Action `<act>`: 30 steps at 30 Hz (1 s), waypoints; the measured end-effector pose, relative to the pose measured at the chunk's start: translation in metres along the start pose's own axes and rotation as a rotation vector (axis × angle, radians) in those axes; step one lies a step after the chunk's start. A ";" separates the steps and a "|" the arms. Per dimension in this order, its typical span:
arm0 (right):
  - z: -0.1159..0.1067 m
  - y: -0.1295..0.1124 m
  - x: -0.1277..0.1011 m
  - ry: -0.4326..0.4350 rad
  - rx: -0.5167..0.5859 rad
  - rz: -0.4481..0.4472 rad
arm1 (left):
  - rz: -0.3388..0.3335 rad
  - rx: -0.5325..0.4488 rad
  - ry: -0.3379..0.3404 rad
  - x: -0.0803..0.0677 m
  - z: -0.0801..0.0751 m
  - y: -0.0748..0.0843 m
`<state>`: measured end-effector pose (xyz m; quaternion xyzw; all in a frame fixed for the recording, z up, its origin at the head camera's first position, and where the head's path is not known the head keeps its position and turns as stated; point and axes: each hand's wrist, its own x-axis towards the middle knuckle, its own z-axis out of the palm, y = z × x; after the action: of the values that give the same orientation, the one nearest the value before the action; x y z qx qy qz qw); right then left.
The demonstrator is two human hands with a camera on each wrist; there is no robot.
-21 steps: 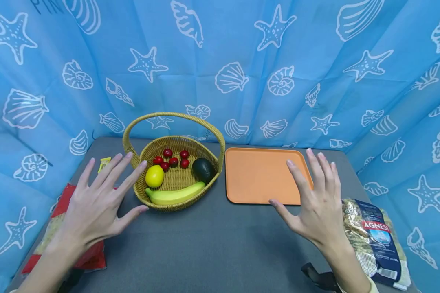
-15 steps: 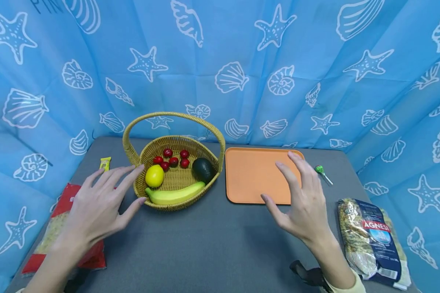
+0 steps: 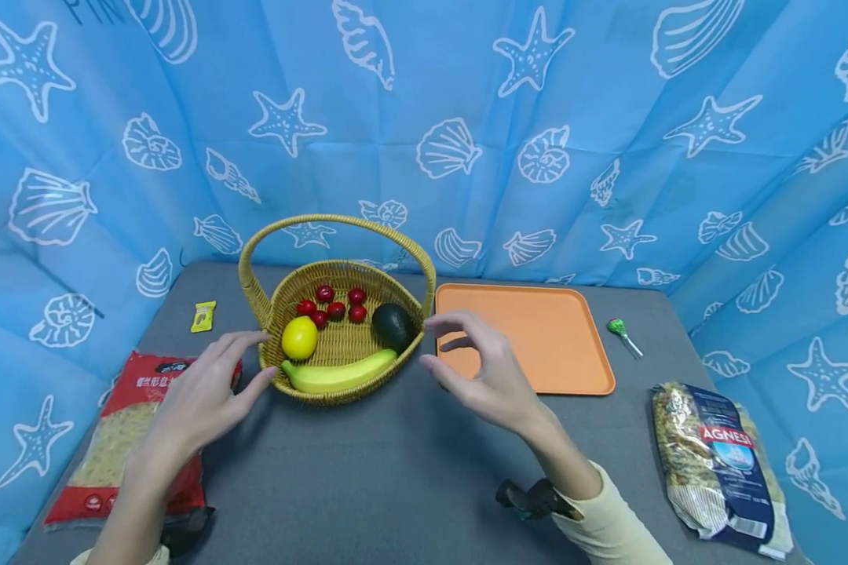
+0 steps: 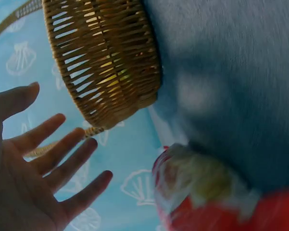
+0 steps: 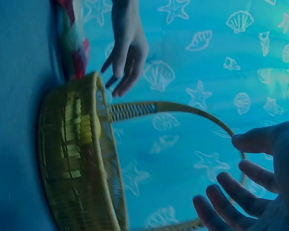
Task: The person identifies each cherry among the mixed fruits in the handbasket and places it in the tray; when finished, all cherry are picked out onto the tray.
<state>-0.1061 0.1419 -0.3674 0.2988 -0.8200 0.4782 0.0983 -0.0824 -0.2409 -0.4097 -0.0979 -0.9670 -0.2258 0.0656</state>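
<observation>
Two bare hands flank the basket (image 3: 339, 333), neither gripping it.

Nearest, the left hand (image 3: 201, 396) sits left of the basket, fingers (image 4: 62, 149) spread, tips close to its rim; whether they touch I cannot tell. The right hand (image 3: 484, 373) hovers just right of the basket, fingers loosely curved and parted, holding nothing, as if to take it from both sides. The basket stands mid-desk (image 3: 396, 471), holding a banana (image 3: 339, 373), lemon (image 3: 299, 338) and avocado (image 3: 393, 326). The tray (image 3: 537, 337) lies right of it.
</observation>
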 end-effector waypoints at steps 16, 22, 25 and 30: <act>0.079 0.040 0.107 -0.389 0.361 0.369 | -0.103 -0.232 0.002 -0.002 0.023 -0.012; 0.104 0.053 0.132 -0.454 0.420 0.531 | -0.150 -0.272 -0.018 -0.002 0.024 -0.013; 0.117 0.057 0.139 -0.478 0.424 0.574 | -0.166 -0.280 -0.018 -0.002 0.025 -0.013; 0.134 0.061 0.146 -0.488 0.413 0.622 | -0.175 -0.305 -0.032 -0.001 0.026 -0.012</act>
<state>-0.2425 -0.0064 -0.4165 0.1556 -0.7573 0.5543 -0.3082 -0.0860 -0.2400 -0.4387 -0.0256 -0.9272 -0.3733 0.0148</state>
